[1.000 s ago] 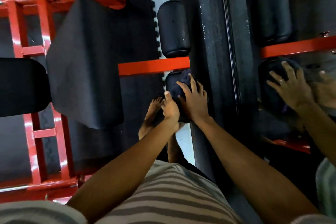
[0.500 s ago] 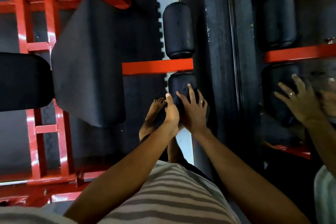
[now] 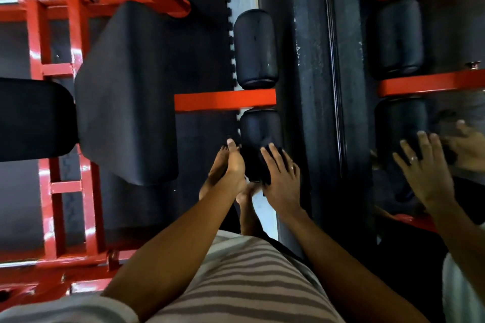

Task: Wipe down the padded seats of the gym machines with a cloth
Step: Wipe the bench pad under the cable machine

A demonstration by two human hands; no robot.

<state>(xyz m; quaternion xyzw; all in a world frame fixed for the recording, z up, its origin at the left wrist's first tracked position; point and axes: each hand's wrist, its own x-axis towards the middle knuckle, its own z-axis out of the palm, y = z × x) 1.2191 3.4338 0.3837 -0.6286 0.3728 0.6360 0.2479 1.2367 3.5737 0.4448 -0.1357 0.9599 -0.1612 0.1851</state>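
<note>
The pad [image 3: 258,131] sits in the middle, under both hands. To wipe it well, press the dark cloth [image 3: 256,169] flat and rub all round, not just the top. The right hand [image 3: 282,178] has its fingers spread on the cloth. The left hand [image 3: 233,165] steadies the 9 o'clock side, with its fingers hidden. The pad's long way runs from 12 to 6.

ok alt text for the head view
Both hands work on the lower black padded roller of a red metal gym frame: the right hand presses a dark cloth on it, the left hand touches its side. A mirror on the right reflects them.
</note>
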